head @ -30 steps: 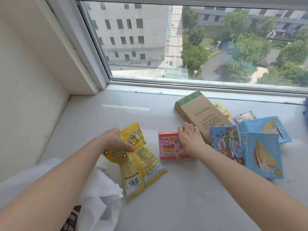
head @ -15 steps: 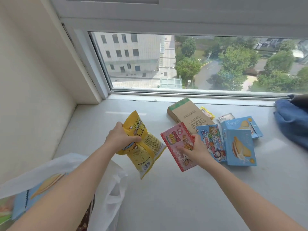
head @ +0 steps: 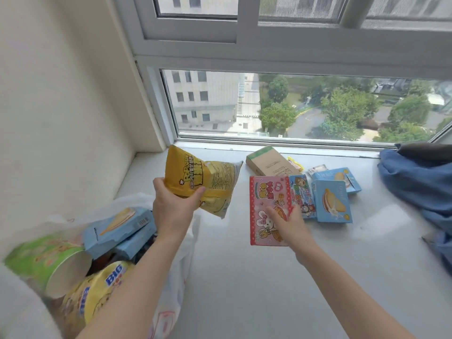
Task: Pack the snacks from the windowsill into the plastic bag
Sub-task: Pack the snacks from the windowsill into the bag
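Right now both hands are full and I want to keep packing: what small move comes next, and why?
Probably lower the yellow popcorn bag in the left hand into the open plastic bag just below it; the right hand holds the pink box farther away.

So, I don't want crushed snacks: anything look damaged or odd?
One light blue box near the window looks torn open at its right end. Nothing else stands out; the yellow bag looks intact.
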